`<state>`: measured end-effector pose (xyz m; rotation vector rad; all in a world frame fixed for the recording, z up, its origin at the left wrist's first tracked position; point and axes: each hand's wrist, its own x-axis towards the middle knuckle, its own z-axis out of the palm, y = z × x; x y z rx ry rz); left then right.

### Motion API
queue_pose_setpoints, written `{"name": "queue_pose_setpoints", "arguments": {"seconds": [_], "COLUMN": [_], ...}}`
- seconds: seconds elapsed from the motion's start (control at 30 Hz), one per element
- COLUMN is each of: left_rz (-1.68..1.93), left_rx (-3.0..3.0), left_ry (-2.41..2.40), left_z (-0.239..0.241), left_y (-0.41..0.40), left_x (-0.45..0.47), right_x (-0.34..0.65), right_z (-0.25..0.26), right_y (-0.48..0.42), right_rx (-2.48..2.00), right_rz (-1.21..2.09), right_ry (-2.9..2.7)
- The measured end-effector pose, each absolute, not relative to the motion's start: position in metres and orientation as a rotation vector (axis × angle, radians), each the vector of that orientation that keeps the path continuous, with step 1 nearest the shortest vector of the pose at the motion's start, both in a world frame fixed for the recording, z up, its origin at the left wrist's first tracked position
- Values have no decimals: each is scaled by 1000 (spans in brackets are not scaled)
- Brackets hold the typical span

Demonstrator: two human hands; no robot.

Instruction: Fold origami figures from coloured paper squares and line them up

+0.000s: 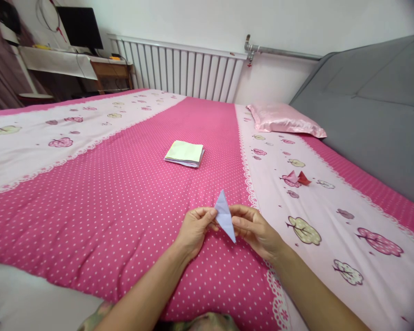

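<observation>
A pale lilac folded paper (224, 214), long and pointed at both ends, is held just above the pink dotted bedspread (124, 193). My left hand (195, 227) pinches its left edge with thumb and fingers. My right hand (255, 230) grips its right edge, fingers curled round it. Farther up the bed lies a stack of coloured paper squares (185, 153) with a yellow-green sheet on top.
Two small folded paper figures, one pink (291, 178) and one red (304, 179), sit on the pale patterned strip at right. A pink pillow (284, 120) lies by the grey headboard (376, 105). A white radiator (179, 69) and a desk (72, 62) stand beyond the bed.
</observation>
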<state>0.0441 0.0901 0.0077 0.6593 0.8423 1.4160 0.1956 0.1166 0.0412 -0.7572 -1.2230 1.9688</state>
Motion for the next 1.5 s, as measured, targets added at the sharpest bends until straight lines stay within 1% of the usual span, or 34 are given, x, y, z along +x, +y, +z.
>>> {"name": "queue_pose_setpoints", "arguments": {"seconds": [0.8,0.87,1.0,1.07,1.2,1.4,1.5], "left_rz": [1355,1366,1439,1457,1442,1319,1271], "left_rx": [632,625,656,703,800,953,1009], "left_ry": [785,788,868,928,1001,1055,1032], "left_z": [5,5,5,5,7,10,9], "left_y": [90,90,90,90,88,85,85], "left_x": [42,43,45,46,47,50,51], "right_x": [196,195,195,195,194,191,188], "right_z": [38,37,31,30,30,27,26], "right_y": [119,118,119,120,122,121,118], "right_rx": [-676,-689,-736,-766,-817,-932,-952], "right_rz": [1996,1902,1504,1389,1351,1331,1232], "right_ry": [-1265,-1312,-1450,-1520,-1581,-1662,-1712]}}
